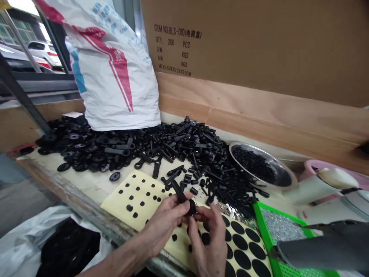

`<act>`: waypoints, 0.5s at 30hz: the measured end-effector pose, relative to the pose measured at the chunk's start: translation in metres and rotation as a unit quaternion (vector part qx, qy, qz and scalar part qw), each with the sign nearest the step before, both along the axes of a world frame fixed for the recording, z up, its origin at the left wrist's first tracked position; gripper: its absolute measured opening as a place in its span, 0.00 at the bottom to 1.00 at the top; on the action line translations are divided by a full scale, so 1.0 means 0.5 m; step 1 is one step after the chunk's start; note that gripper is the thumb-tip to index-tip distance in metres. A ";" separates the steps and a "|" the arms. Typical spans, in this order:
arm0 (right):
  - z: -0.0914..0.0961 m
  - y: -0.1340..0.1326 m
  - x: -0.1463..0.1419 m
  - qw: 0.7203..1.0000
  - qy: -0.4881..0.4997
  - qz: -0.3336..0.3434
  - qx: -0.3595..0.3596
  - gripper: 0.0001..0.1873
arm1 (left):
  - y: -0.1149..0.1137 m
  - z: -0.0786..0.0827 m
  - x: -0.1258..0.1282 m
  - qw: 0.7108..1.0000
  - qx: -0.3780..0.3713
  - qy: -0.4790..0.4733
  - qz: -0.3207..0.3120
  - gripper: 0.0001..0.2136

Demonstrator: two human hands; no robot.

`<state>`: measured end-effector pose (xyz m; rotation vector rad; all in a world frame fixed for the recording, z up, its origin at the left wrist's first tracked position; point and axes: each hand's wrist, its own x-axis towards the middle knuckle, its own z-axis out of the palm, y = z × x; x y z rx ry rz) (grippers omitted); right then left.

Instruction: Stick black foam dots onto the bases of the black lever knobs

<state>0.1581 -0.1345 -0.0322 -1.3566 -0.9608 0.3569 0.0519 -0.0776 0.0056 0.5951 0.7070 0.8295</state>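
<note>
My left hand [163, 225] grips a black plastic bolt [179, 191] near its lower end, with the shank angled up and to the left. My right hand [209, 246] pinches a small round black disc [192, 207] at the bolt's end, and the fingers hide part of it. Below both hands lies a yellow backing sheet [138, 200] with small and large black adhesive dots. Just beyond them spreads a heap of black plastic fittings [178, 150].
A steel bowl [259, 153] of black screws stands to the right, near a green tray [266, 227] of small silver parts. A white woven sack [115, 73] and cardboard carton [253, 46] rise behind. A grey object [323, 246] intrudes at right; a white bag [29, 234] lies lower left.
</note>
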 end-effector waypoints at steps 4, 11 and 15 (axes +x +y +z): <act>0.027 -0.013 0.037 0.994 0.094 -0.015 -0.044 0.17 | 0.013 -0.008 -0.024 0.999 0.019 -0.036 -0.021 0.15; 0.047 -0.023 0.058 0.966 0.212 0.065 -0.134 0.16 | 0.013 -0.032 -0.041 0.997 0.038 -0.001 -0.070 0.15; 0.042 -0.026 0.041 0.951 0.243 0.106 -0.158 0.18 | 0.009 -0.033 -0.035 0.997 0.041 -0.014 -0.069 0.14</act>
